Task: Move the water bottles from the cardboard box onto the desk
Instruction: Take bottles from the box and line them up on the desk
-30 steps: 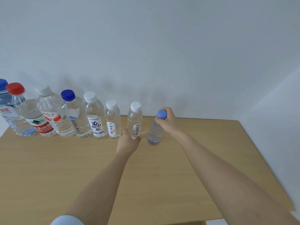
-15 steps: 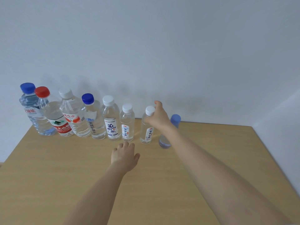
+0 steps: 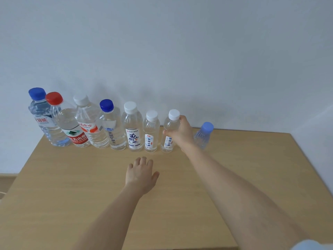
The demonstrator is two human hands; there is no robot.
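Observation:
Several water bottles stand in a row along the back of the wooden desk (image 3: 72, 186), against the wall. My right hand (image 3: 182, 134) is wrapped around the small white-capped bottle (image 3: 170, 134), second from the right end. Right of it stands a small bottle with a light blue cap (image 3: 204, 135), apart from my hand. My left hand (image 3: 141, 175) hovers flat over the desk in front of the row, fingers spread, holding nothing. The cardboard box is not in view.
Leftwards the row runs through another small white-capped bottle (image 3: 151, 131), a taller white-capped one (image 3: 132, 127), then larger bottles with blue (image 3: 111, 125), white (image 3: 86, 121), red (image 3: 68, 121) and blue (image 3: 43, 118) caps. The desk's right edge runs close to a side wall.
My right hand left the blue-capped bottle standing at the right end and moved left onto the small white-capped bottle. My left hand drew back from the row and opened.

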